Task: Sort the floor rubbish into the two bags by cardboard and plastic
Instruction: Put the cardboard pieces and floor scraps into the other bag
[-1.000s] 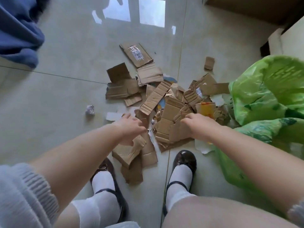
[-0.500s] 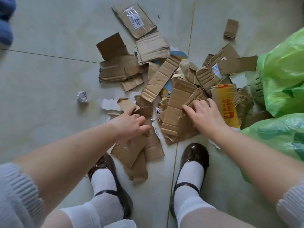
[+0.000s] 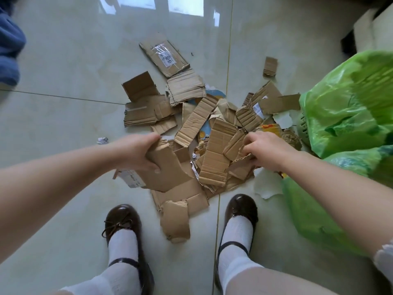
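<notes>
Both hands' grip on cardboard [image 3: 168, 167]

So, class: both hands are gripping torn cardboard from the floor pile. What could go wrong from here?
1. The left hand grips a large brown cardboard sheet overlapping other pieces; lifting it may scatter them.
2. The right hand grabs corrugated cardboard scraps beside torn white scraps, which could get carried along.
3. The translucent green plastic bags look slumped, so dropped pieces may miss.
</notes>
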`<state>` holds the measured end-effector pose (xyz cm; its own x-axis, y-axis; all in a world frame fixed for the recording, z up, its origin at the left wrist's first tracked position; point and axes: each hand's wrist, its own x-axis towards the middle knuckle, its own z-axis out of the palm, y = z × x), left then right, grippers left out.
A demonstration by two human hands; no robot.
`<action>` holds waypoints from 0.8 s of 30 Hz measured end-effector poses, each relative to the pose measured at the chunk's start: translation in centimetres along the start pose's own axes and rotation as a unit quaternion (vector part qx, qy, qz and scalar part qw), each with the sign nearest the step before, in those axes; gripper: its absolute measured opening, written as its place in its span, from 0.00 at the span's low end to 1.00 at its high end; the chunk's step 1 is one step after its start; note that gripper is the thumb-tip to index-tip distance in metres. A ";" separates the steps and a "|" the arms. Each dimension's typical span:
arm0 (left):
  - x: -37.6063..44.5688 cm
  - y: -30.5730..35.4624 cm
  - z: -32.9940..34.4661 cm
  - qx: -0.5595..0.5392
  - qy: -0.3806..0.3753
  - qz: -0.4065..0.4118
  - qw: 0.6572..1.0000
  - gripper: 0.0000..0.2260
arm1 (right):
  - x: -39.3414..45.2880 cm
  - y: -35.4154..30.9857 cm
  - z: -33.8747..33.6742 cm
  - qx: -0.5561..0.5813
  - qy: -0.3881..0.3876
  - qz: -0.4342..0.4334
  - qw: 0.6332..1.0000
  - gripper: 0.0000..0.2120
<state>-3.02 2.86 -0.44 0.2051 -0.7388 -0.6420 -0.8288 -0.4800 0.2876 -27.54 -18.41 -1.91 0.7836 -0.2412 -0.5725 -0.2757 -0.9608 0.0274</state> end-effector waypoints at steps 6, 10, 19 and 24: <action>1.9 -0.4 -1.4 -0.272 0.109 -0.095 0.951 0.20 | 2.3 -1.4 -2.7 -0.075 -0.025 -0.092 0.993 0.16; 4.7 0.2 -1.2 -0.485 0.108 -0.154 0.854 0.30 | 5.0 -3.2 -2.4 -0.135 -0.036 -0.165 0.976 0.13; 11.6 3.8 -0.3 -0.719 0.073 -0.119 0.681 0.25 | 7.3 -2.3 0.1 -0.165 0.016 -0.187 0.968 0.13; 13.2 3.7 1.2 -0.712 0.051 -0.165 0.681 0.41 | 7.5 -1.4 0.2 -0.137 0.041 -0.178 0.974 0.11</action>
<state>-3.97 -8.12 -8.74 0.3529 -0.4735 -0.8070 0.6009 -0.5464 0.5834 -21.40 -18.81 -6.36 0.8477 0.1149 -0.5178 0.1714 -0.9832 0.0625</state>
